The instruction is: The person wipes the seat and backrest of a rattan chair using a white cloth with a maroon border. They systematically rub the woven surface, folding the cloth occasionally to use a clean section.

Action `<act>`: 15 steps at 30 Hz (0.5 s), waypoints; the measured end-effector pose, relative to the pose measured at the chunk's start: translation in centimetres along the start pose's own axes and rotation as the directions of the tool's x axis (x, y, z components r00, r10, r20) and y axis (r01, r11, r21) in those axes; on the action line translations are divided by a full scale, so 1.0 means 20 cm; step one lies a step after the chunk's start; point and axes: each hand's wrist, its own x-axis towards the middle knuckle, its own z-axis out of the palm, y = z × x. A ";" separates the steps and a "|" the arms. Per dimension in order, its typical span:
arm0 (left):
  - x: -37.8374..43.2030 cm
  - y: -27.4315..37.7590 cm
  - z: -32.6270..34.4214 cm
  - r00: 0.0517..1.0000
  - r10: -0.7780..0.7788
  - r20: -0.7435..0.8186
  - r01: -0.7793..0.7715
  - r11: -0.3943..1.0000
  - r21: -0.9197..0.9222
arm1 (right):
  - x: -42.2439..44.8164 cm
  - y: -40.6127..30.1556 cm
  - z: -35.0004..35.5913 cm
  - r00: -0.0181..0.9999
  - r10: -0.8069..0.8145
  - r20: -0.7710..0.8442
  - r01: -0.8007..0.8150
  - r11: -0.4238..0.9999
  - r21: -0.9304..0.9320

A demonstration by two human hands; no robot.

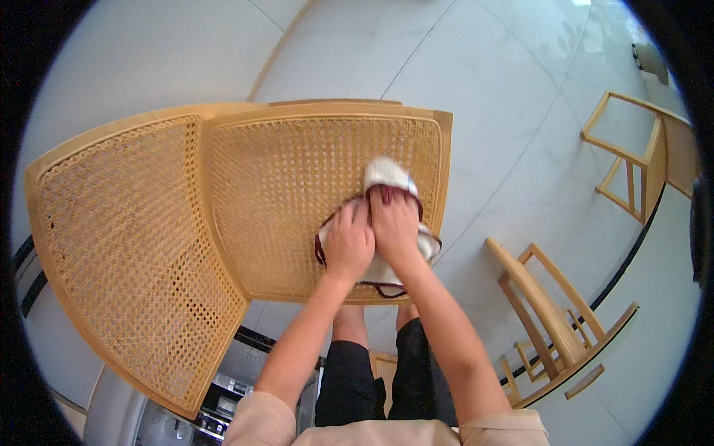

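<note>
A woven cane chair seat in a light wooden frame lies before me, its cane backrest to the left. On the seat's right part rest white cloths with dark red edging, partly blurred. My right hand reaches into or under the fold of one white cloth, its fingertips partly hidden by the red trim. Close beside it, touching or nearly so, my left hand presses on another part of the cloth, fingers bent forward. Whether the cloth is one piece or two, I cannot tell.
Pale tiled floor spreads beyond the chair. To the right stand another wooden chair and, farther up, one more wooden chair. A white wall or panel is at upper left. Metallic equipment shows at lower left.
</note>
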 end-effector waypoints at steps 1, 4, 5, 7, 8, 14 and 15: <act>0.11 0.08 -0.12 0.987 -0.107 0.122 0.114 0.992 -0.054 | 0.11 0.00 -0.05 0.999 0.011 0.040 -0.011 1.000 0.004; 0.06 0.01 -0.07 0.999 0.025 -0.022 -0.025 0.999 -0.023 | 0.12 -0.02 -0.06 1.000 -0.002 -0.018 0.002 1.000 0.006; 0.01 -0.03 -0.02 0.998 0.055 -0.043 -0.055 0.998 0.006 | 0.03 -0.04 -0.05 1.000 0.009 0.002 -0.009 1.000 0.016; -0.03 0.00 0.00 0.996 0.076 -0.042 -0.078 0.996 -0.039 | -0.07 -0.03 -0.04 1.000 0.024 -0.006 -0.023 0.990 0.138; -0.01 -0.01 0.00 0.997 0.077 -0.029 -0.078 0.996 -0.036 | -0.06 -0.01 0.00 1.000 0.023 0.015 -0.024 0.992 0.124; 0.07 -0.01 -0.02 0.993 0.098 -0.064 -0.100 0.995 -0.027 | 0.09 0.00 -0.05 0.999 0.014 -0.039 -0.011 0.996 0.087; -0.04 -0.04 0.03 0.998 0.068 -0.014 -0.069 0.997 -0.030 | -0.03 -0.02 -0.03 0.998 0.000 -0.059 0.007 0.992 0.124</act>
